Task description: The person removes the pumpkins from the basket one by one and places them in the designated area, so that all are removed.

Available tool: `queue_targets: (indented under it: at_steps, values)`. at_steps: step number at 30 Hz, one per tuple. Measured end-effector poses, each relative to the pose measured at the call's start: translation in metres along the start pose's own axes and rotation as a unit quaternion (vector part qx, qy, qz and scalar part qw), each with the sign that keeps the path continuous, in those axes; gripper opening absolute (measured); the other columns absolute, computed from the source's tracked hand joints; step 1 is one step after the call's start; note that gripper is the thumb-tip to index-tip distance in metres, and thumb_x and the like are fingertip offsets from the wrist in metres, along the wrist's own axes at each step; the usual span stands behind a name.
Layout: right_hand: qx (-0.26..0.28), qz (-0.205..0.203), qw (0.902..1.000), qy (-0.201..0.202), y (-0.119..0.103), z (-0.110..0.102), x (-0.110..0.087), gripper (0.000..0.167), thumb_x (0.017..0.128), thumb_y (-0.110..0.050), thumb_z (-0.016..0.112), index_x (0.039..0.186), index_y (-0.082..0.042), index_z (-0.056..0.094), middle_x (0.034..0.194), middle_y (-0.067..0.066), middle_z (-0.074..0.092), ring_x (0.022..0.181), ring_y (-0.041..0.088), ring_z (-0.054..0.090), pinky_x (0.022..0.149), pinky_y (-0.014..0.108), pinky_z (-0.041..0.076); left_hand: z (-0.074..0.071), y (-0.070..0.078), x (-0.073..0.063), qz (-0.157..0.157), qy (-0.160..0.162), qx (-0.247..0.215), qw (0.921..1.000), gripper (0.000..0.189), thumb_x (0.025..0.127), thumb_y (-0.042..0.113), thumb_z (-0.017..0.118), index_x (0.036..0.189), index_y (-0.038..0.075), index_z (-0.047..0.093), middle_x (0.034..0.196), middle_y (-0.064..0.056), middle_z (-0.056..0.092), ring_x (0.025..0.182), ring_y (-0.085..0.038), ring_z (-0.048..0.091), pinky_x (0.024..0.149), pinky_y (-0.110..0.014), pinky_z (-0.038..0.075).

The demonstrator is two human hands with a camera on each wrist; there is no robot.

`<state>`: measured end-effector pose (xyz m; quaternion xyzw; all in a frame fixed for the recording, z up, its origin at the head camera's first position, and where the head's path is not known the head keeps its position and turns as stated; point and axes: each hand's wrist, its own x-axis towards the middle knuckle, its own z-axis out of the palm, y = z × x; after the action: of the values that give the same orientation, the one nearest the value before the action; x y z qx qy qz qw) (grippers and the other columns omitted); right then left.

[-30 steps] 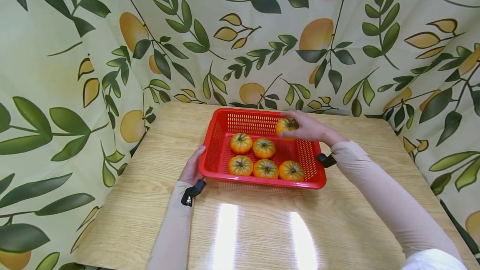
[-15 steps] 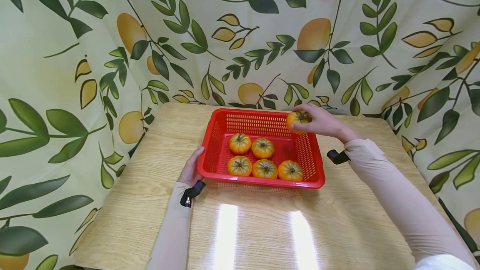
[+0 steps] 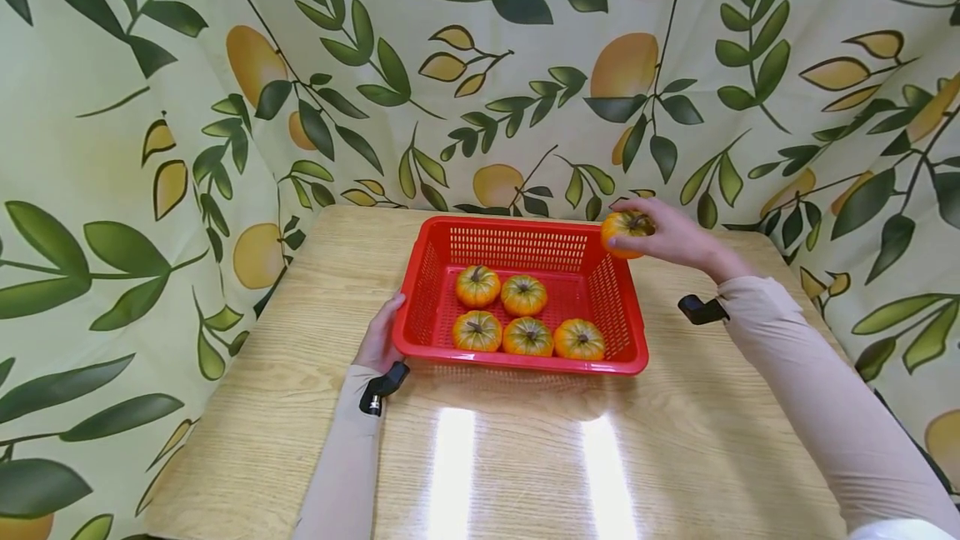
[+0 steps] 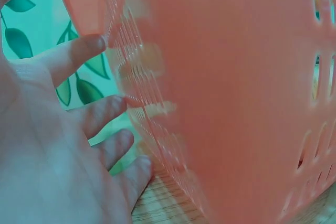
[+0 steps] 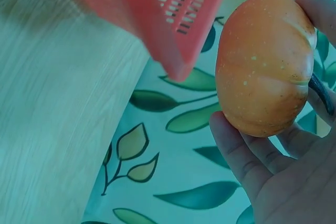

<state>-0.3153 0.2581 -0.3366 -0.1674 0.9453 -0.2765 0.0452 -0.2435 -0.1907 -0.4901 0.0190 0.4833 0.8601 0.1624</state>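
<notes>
My right hand [image 3: 671,233] holds a small orange pumpkin [image 3: 624,233] between thumb and fingers, in the air beyond the basket's back right corner. In the right wrist view the pumpkin [image 5: 262,66] is tipped on its side, its dark stem [image 5: 320,94] toward the palm. Several more small pumpkins [image 3: 527,337] sit in the red plastic basket [image 3: 517,361], in two rows toward its front and left. At the basket's left side my left hand [image 3: 379,336] rests against the wall. In the left wrist view its fairly straight fingers [image 4: 105,111] touch the slotted side [image 4: 252,98].
The basket stands on a light wooden table [image 3: 300,407], near its far edge. Behind and at both sides hangs a cloth [image 3: 555,40] printed with leaves and fruit. Two bright light reflections lie on the tabletop in front of the basket.
My right hand has carried the pumpkin up and right, from inside the basket to beyond its back right corner. My left hand stays at the left side; the other pumpkins keep their places.
</notes>
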Motion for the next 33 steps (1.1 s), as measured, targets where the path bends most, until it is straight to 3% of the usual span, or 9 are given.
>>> queue_targets:
  at_steps: [5, 20, 33]
  values:
    - [0.004, 0.012, 0.9999, -0.004, 0.010, -0.003, -0.005, 0.062, 0.093, -0.037, 0.072, 0.145, -0.010, 0.050, 0.129, 0.019, 0.053, 0.115, 0.035, 0.049, 0.092, 0.047, 0.044, 0.001, 0.001, -0.003, -0.004, 0.014, -0.006, 0.9999, 0.037, 0.104, 0.037, 0.042, 0.140, 0.026, 0.044, 0.127, 0.000, 0.062, 0.114, -0.018, 0.061, 0.097, -0.033, 0.054]
    - [0.018, 0.053, 0.9984, -0.006, 0.039, -0.005, -0.013, 0.067, 0.095, -0.042, 0.069, 0.146, -0.005, 0.046, 0.133, 0.022, 0.051, 0.116, 0.038, 0.048, 0.094, 0.050, 0.043, 0.002, 0.001, -0.003, 0.005, -0.002, 0.005, 1.0000, 0.040, 0.105, 0.038, 0.041, 0.143, 0.027, 0.042, 0.131, 0.000, 0.061, 0.118, -0.018, 0.060, 0.098, -0.034, 0.054]
    - [0.017, 0.072, 0.9971, -0.017, 0.065, 0.007, -0.013, 0.070, 0.096, -0.044, 0.067, 0.147, -0.003, 0.043, 0.132, 0.022, 0.051, 0.112, 0.035, 0.050, 0.087, 0.039, 0.043, 0.001, -0.001, -0.001, 0.014, -0.014, 0.012, 0.9997, 0.042, 0.105, 0.038, 0.040, 0.145, 0.025, 0.040, 0.132, 0.000, 0.061, 0.119, -0.018, 0.061, 0.098, -0.034, 0.054]
